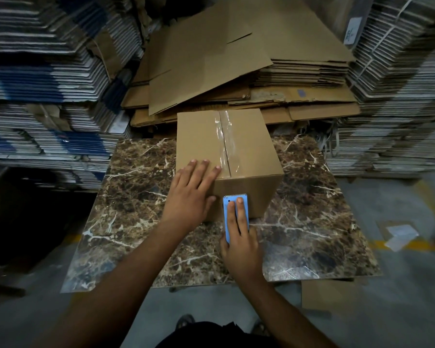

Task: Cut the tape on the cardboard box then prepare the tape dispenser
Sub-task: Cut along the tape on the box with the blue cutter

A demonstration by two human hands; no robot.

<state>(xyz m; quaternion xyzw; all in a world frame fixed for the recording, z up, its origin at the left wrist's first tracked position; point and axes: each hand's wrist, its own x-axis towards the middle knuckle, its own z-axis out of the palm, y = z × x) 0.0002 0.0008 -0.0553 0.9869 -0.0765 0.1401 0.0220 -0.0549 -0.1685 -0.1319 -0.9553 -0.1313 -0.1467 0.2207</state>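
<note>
Pressed blue cutter (236,217) flat against box (246,194) front with right hand (241,249), teeth up, just under tape (226,144) end. Left hand (190,194) spread open, steadying box beside cutter. Tape-cutting step, likely; next calls for severing tape.

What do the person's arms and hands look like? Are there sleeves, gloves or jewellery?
Both forearms are bare as far as the picture shows: no sleeve reaches into view. The left hand and the right hand wear no gloves, and no ring, watch or bracelet can be seen. The fingernails are short and plain. Dark clothing shows at the bottom edge.
</note>
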